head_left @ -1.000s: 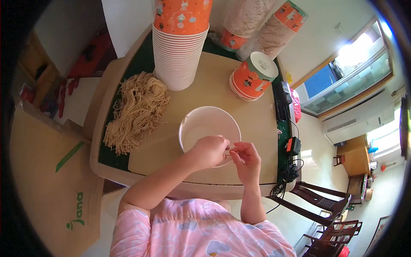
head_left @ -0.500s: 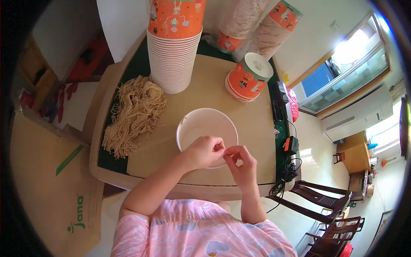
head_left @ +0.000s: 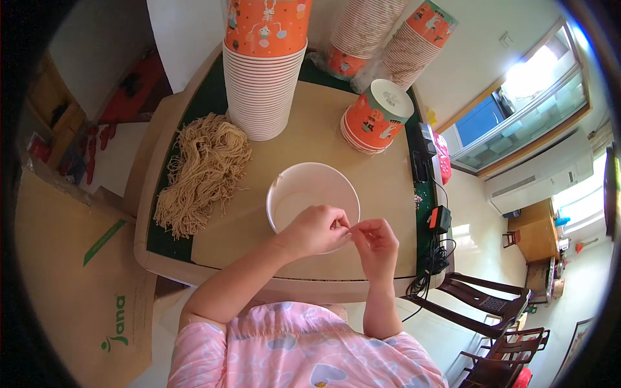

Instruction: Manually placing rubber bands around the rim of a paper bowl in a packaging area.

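A white paper bucket (head_left: 339,191) stands upright in front of me, its open top facing up. A bit of tan strand shows at its left rim. Over the bucket's near side my left hand (head_left: 317,229) is closed in a pinch. My right hand (head_left: 378,244) pinches too, just right of the rim, with its fingertips close to the left ones. What lies between the fingers is too small to make out. To the left, a loose heap of tan string (head_left: 204,171) rests on the table.
Behind the bucket rises a tall stack of orange-printed paper buckets (head_left: 262,90). Upside-down orange buckets (head_left: 375,123) sit at the back right, with wrapped stacks (head_left: 417,45) beyond. Cables and a black adapter (head_left: 440,220) line the right edge. Brown cardboard (head_left: 388,213) covers the tabletop.
Both hands have shifted slightly right, still pinched close together. The bucket and string heap have stayed in place.
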A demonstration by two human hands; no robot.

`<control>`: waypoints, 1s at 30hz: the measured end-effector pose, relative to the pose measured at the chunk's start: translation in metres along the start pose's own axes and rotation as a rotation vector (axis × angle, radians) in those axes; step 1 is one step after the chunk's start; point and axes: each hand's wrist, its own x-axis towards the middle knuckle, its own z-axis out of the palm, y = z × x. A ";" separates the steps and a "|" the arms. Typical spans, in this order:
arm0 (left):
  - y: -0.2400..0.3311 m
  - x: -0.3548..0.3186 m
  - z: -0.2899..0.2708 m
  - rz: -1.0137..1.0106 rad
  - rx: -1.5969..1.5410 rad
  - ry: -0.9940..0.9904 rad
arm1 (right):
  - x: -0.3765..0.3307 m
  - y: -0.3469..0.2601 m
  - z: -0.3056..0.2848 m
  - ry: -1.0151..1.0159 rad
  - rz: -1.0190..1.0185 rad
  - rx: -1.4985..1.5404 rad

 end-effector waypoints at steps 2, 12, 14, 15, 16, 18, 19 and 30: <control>-0.008 0.001 0.003 0.076 0.017 0.041 | -0.001 -0.001 0.000 -0.006 0.009 0.006; -0.006 0.003 0.002 -0.111 -0.217 -0.062 | -0.003 -0.001 0.001 -0.029 -0.018 -0.112; -0.009 0.005 0.002 -0.095 -0.200 -0.069 | -0.002 -0.002 0.002 -0.029 -0.108 -0.232; -0.008 0.004 0.001 -0.096 -0.200 -0.069 | -0.002 -0.003 0.002 -0.028 -0.198 -0.353; -0.006 0.004 0.000 -0.128 -0.277 -0.073 | -0.001 -0.003 0.003 -0.027 -0.198 -0.352; -0.007 0.005 -0.003 -0.161 -0.352 -0.078 | -0.001 -0.004 0.006 -0.020 -0.281 -0.500; -0.009 0.005 -0.004 -0.120 -0.346 -0.072 | -0.001 -0.004 0.006 -0.018 -0.280 -0.499; -0.019 0.023 -0.012 -0.531 -0.423 -0.340 | 0.000 0.014 0.009 -0.068 -0.475 -0.497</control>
